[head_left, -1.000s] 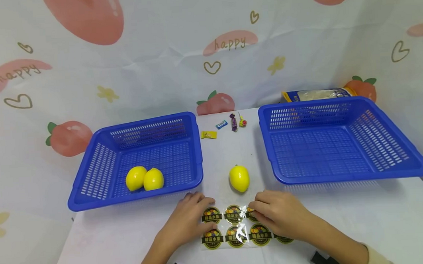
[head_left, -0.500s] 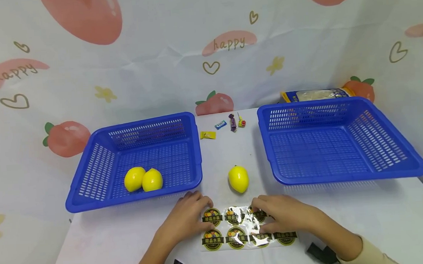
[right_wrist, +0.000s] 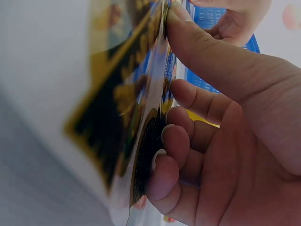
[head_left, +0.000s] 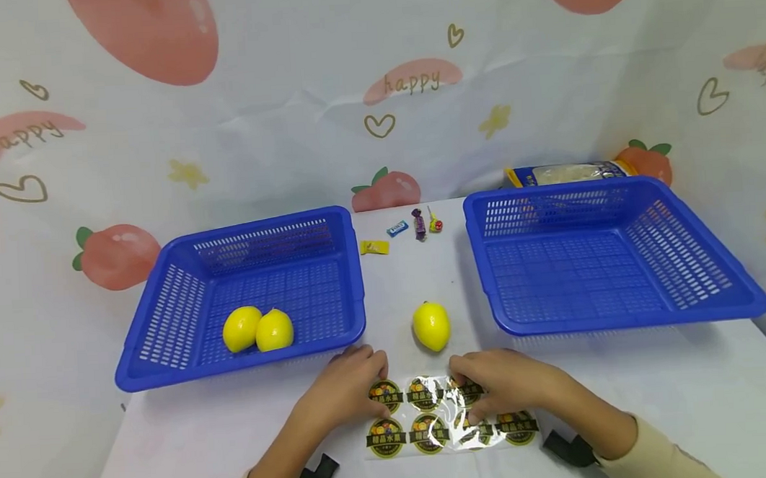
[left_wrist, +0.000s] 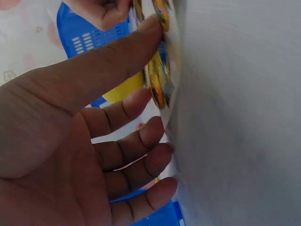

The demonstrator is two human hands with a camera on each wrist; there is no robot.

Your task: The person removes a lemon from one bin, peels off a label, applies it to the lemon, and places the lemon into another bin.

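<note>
A clear sticker sheet (head_left: 427, 413) with round black-and-gold labels lies at the table's near edge. My left hand (head_left: 364, 384) presses its left end flat, thumb on the sheet (left_wrist: 160, 89) and the other fingers on the table. My right hand (head_left: 472, 402) is at the sheet's right part and pinches it between thumb (right_wrist: 197, 42) and curled fingers, and the film crinkles up there. One lemon (head_left: 431, 326) sits on the table just beyond the sheet. Two more lemons (head_left: 258, 329) lie together in the left blue basket (head_left: 352, 269).
A second blue basket (head_left: 483, 291) with nothing in it stands at the right, with a bag (head_left: 568, 173) behind it. Several small wrapped candies (head_left: 415, 226) lie at the back between the baskets. A printed cloth hangs behind the table.
My right hand has slid toward me along the sheet, uncovering the labels at its right end, and the film has lifted under its fingers. The left hand stays put.
</note>
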